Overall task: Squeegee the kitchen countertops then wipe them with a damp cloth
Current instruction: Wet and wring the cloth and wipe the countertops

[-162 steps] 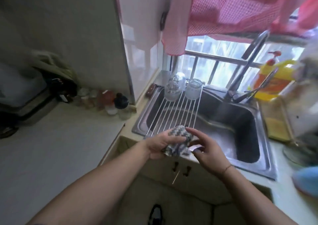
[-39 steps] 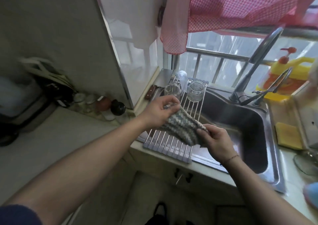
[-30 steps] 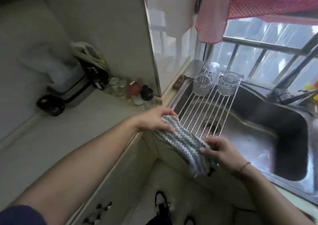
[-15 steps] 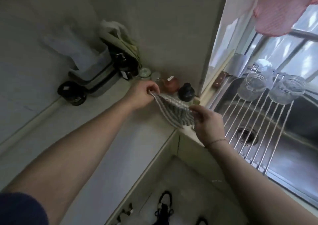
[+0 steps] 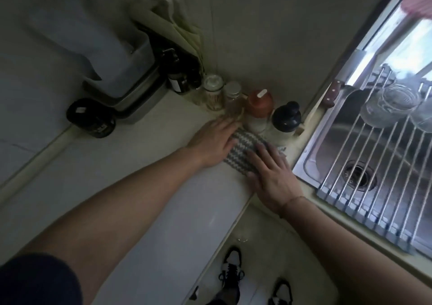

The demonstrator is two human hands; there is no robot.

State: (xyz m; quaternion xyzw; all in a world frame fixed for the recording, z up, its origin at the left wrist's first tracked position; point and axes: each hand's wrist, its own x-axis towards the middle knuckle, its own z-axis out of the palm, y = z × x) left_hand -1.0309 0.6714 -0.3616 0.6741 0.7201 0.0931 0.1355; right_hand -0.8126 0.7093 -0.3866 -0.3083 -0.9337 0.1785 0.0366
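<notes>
A grey and white striped cloth point(image 5: 244, 149) lies spread flat on the pale countertop point(image 5: 131, 188), near its corner beside the sink. My left hand point(image 5: 214, 142) presses flat on the cloth's left end, fingers extended. My right hand point(image 5: 272, 176) presses flat on its right end, fingers spread. Both palms cover part of the cloth. No squeegee is in view.
Jars and bottles point(image 5: 259, 105) line the wall just behind the cloth. A dark jar point(image 5: 91, 118) and a metal box point(image 5: 131, 94) stand at the left. The sink point(image 5: 339, 146) with a roll-up rack point(image 5: 385, 171) and upturned glasses point(image 5: 388, 106) lies to the right.
The cloth went from being wrung over the sink, to stretched between both hands, to laid flat on the counter left of the sink. Both hands now press on it.
</notes>
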